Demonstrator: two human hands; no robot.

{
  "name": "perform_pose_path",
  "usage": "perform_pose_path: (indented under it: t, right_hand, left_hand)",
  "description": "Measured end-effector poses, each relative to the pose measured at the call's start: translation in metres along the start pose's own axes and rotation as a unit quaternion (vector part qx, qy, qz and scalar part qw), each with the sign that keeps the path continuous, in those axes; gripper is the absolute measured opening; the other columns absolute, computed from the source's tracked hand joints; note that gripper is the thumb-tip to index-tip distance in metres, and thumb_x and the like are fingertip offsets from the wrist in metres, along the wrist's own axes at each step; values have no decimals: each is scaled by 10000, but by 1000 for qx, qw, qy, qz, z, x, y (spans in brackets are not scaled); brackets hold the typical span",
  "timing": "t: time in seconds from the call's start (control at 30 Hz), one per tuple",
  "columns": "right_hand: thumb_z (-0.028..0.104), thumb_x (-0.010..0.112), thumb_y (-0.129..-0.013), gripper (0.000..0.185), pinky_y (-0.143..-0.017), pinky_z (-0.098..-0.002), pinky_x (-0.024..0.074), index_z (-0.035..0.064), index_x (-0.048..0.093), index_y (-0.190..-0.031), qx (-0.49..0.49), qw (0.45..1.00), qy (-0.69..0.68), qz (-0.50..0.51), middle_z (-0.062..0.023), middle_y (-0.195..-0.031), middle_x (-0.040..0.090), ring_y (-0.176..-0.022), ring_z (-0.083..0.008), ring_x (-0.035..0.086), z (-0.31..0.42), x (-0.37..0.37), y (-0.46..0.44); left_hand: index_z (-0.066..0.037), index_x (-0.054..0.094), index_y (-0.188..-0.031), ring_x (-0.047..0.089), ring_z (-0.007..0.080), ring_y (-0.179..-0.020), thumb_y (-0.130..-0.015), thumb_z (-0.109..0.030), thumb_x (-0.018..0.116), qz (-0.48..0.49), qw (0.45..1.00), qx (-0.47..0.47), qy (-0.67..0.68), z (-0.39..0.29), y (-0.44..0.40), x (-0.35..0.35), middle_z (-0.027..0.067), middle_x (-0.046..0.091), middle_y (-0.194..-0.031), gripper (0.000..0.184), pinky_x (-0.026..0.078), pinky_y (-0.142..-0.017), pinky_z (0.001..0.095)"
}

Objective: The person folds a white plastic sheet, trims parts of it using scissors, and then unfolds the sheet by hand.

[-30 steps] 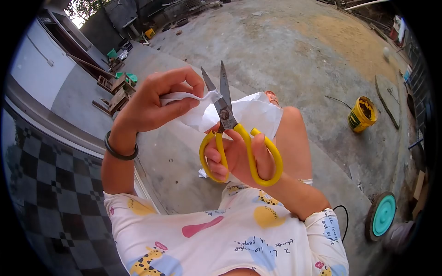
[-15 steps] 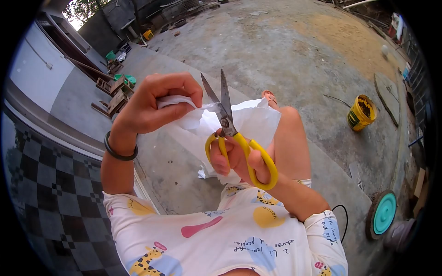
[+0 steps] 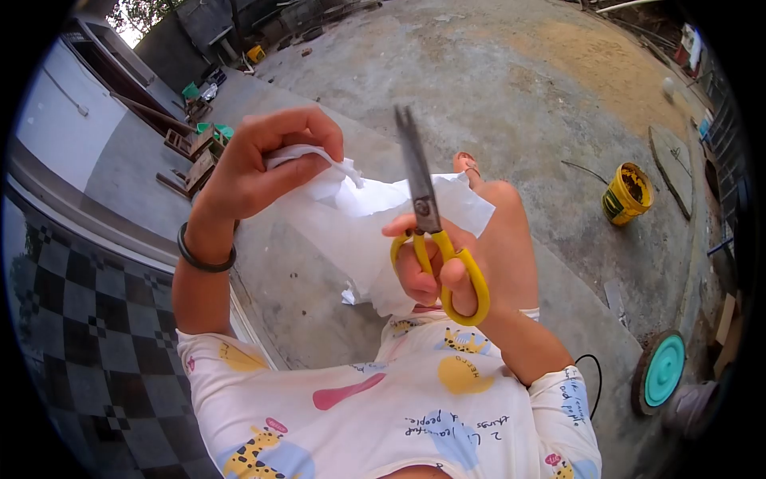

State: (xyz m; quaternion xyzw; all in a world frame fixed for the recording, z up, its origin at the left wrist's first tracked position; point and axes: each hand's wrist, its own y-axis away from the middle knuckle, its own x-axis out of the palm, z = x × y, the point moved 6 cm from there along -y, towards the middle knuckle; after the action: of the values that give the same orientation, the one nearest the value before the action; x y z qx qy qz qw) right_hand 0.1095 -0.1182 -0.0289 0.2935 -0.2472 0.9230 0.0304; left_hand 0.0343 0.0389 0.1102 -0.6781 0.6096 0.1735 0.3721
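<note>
My left hand (image 3: 279, 164) is closed on the gathered edge of a thin white sheet (image 3: 375, 199), which could be paper or cloth. The sheet hangs down over my lap, its lower part behind my right hand. My right hand (image 3: 435, 267) holds a pair of scissors (image 3: 420, 180) with yellow handles, thumb and fingers through the loops. The blades are nearly closed and point up and away from me. They stand to the right of the edge pinched by my left hand, apart from it.
A yellow bucket (image 3: 627, 195) with dark residue stands on the concrete floor at the right. A turquoise round lid (image 3: 665, 369) lies nearer to me. Small wooden stools (image 3: 195, 164) are by the wall at left. A white scrap (image 3: 349, 296) lies below the sheet.
The scissors have moved right, away from the gathered edge, and their blades have gone from spread to nearly closed. My left hand has shifted slightly up and left, still holding the sheet.
</note>
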Motion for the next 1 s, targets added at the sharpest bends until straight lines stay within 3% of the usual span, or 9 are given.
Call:
perform_pose_path:
  t: [0.1,0.27,0.33,0.47,0.6,0.67,0.83,0.93,1.0]
  right_hand:
    - [467,722,-872,626,-538,-207,411,18,531,-1265,-99,981,161,-43,-66,-807,640,-576,-63,504,22,-39,7]
    - [281,807,-826,550,-690,-205,476,35,517,-1223,-169,932,260,-190,-143,-1028,715,-712,-66,580,54,-82,24]
    - [205,848,-783,562,-730,-210,488,49,522,-1213,-157,891,361,-226,-130,-1040,711,-760,-69,596,65,-98,34]
    - [64,822,-797,510,-788,-257,522,69,521,-1208,-19,896,354,-268,-96,-1150,683,-894,-99,627,43,-124,54]
    - [15,769,-832,483,-859,-289,525,68,479,-1214,-67,816,483,-312,-140,-1153,673,-1007,-155,637,51,-147,79]
    - [1,754,-840,488,-863,-289,522,59,451,-1219,-101,837,445,-301,-149,-1145,676,-1012,-160,638,58,-160,90]
    - [-31,731,-842,495,-866,-281,515,53,426,-1222,-36,903,307,-299,-155,-1134,681,-1027,-161,637,81,-162,129]
    - [-68,701,-840,481,-837,-268,509,63,436,-1220,-3,892,312,-326,-148,-1106,689,-984,-145,630,88,-159,156]
    - [-92,675,-840,475,-809,-252,498,72,440,-1219,32,887,307,-343,-139,-1089,695,-925,-121,615,85,-163,182]
  left_hand:
    - [-9,634,-1006,598,67,-818,-892,-14,599,-57,998,0,20,8,4,-11,18,646,-929,120,466,-734,199]
    - [-41,646,-1040,612,47,-822,-920,-91,599,-93,994,45,38,7,4,-21,5,656,-967,138,459,-721,174]
    - [-49,648,-1046,608,42,-820,-918,-109,607,-110,990,64,66,5,-4,-17,0,653,-954,148,454,-706,174]
    - [-63,655,-1059,600,32,-824,-915,-137,623,-149,974,85,150,-4,-33,3,-9,641,-944,166,447,-696,172]
    - [-32,644,-1150,658,117,-834,-892,-190,625,-230,947,125,183,-11,-65,6,41,645,-1067,303,546,-709,282]
    - [-52,549,-1139,595,111,-511,-913,-160,638,-242,897,108,353,-51,-94,39,-13,556,-641,266,465,-484,281]
    - [-49,560,-1201,537,90,-501,-966,-141,538,-19,813,251,526,-49,-161,82,-16,555,-661,254,447,-503,243]
    - [-33,633,-1152,602,111,-645,-987,-193,528,-138,800,83,578,-15,-193,136,42,632,-743,252,478,-587,258]
    - [-21,645,-1176,677,166,-881,-895,-186,646,-154,812,-36,562,70,-219,190,80,674,-1091,326,556,-782,322]
